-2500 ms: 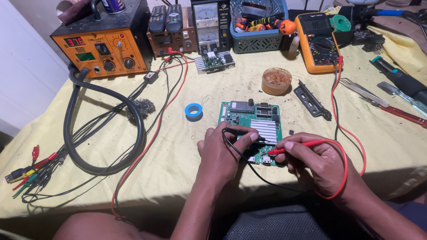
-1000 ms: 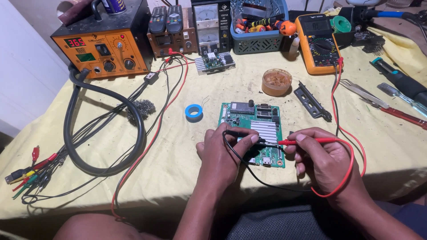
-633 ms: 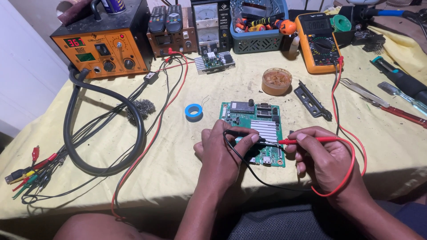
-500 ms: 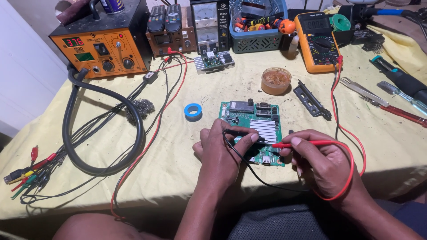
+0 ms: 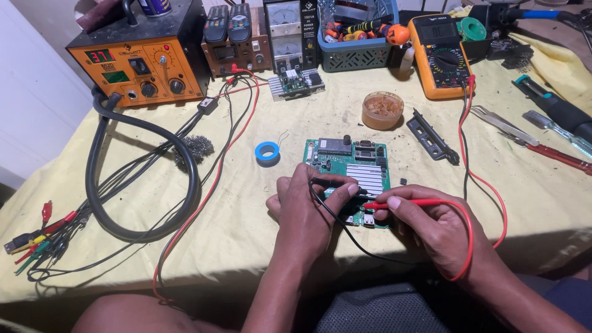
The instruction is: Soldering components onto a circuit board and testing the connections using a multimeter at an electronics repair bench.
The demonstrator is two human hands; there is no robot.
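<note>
Fingers [image 5: 345, 188] of left hand [image 5: 305, 206] are pinching a slim black test probe [image 5: 336, 183]; right hand [image 5: 435, 225] is pinching a red one [image 5: 407, 202].
Both tips are touching the green rectangular circuit board [image 5: 351, 163], lying on yellow cloth-covered table [image 5: 259, 203].

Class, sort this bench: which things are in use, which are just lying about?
In use: left hand, black probe, right hand, red probe, green circuit board, yellow multimeter.
Lying about: blue tape roll, steel wool, flux tin, screwdrivers.
</note>
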